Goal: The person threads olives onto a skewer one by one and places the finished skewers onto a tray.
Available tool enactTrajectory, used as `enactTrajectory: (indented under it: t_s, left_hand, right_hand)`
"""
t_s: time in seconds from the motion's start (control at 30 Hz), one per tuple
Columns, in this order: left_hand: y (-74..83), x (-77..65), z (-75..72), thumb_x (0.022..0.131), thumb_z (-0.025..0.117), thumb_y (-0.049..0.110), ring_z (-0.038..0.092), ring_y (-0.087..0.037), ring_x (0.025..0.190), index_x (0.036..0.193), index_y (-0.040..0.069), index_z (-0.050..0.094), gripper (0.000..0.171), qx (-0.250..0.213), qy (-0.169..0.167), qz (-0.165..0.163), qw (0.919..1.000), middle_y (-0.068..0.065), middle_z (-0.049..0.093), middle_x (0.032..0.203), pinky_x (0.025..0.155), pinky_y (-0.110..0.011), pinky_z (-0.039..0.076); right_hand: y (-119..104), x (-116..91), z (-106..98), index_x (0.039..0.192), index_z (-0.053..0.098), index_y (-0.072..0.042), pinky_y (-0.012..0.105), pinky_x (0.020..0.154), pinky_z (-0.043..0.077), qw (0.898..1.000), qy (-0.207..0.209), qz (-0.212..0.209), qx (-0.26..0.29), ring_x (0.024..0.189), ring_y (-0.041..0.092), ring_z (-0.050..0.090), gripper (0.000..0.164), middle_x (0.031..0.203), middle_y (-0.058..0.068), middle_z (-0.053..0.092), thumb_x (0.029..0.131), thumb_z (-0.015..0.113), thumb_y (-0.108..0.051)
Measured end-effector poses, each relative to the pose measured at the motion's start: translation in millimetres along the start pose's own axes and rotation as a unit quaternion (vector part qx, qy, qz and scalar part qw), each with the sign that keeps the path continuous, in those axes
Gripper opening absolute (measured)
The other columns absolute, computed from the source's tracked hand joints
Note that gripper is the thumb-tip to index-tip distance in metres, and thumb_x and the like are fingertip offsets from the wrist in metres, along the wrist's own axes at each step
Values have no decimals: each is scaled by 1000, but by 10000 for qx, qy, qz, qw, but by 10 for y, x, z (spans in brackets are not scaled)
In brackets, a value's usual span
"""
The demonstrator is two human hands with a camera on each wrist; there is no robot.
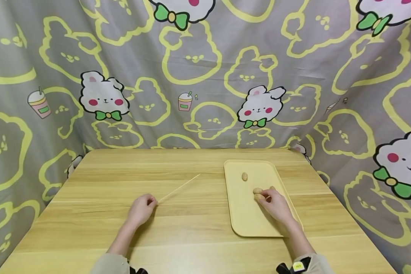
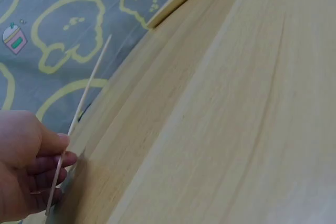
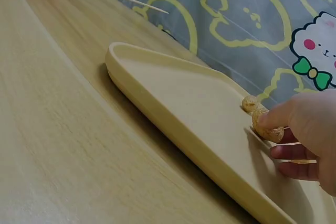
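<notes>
My left hand (image 1: pixel 142 209) pinches a thin wooden skewer (image 1: pixel 179 187) between thumb and curled fingers. The skewer's pointed end slants up and to the right; its lower part crosses the palm in the left wrist view. At the tray, my right hand (image 1: pixel 277 204) pinches a rough, golden-brown ball (image 3: pixel 266 125) between thumb and fingers, which partly cover it. Another such ball (image 1: pixel 244 176) lies farther back on the pale yellow tray (image 1: pixel 250 224). Two more brown pieces show close around the right fingertips in the head view, partly hidden by the hand.
A light wooden table (image 1: pixel 188 239) carries the tray on its right side. The tray has a low raised rim. Behind and beside the table hangs a grey curtain (image 1: pixel 205 91) with cartoon prints.
</notes>
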State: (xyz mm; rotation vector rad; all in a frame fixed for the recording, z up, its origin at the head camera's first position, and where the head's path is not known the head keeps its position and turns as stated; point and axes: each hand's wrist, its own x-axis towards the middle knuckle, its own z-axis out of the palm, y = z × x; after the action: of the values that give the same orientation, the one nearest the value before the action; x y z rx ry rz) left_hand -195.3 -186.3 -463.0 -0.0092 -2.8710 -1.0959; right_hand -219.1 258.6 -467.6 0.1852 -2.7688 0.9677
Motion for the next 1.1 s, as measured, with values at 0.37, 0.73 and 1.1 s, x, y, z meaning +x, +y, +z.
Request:
enactTrajectory:
  t_s: [0.37, 0.73, 1.1]
  left_hand:
    - [8, 12, -23, 92, 56, 8, 48, -14, 73, 91, 6, 58, 4, -611, -170, 771, 9950, -2, 57, 80, 66, -28, 42]
    - [143, -25, -22, 91, 59, 13, 46, -13, 67, 91, 7, 61, 7, -1048, -393, 1149, 9871, -1, 55, 75, 58, -24, 41]
    - [305, -67, -59, 85, 66, 11, 45, -12, 68, 85, 11, 62, 4, -1282, -568, 1467, 9792, 4, 53, 74, 59, -24, 39]
  right_hand:
    - [-243, 50, -25, 100, 65, -1, 27, 67, 49, 9950, 266, -693, 668, 78, 16, 57, 23, 91, 5, 60, 82, 71, -15]
    - [-491, 139, 46, 99, 64, 1, 27, 65, 51, 9856, 177, -1278, 1089, 79, 20, 59, 23, 93, 9, 63, 78, 72, -3]
    - [-610, 132, 112, 99, 64, 0, 25, 63, 50, 9798, -177, -1400, 1416, 75, 16, 59, 22, 91, 6, 64, 79, 72, -3]
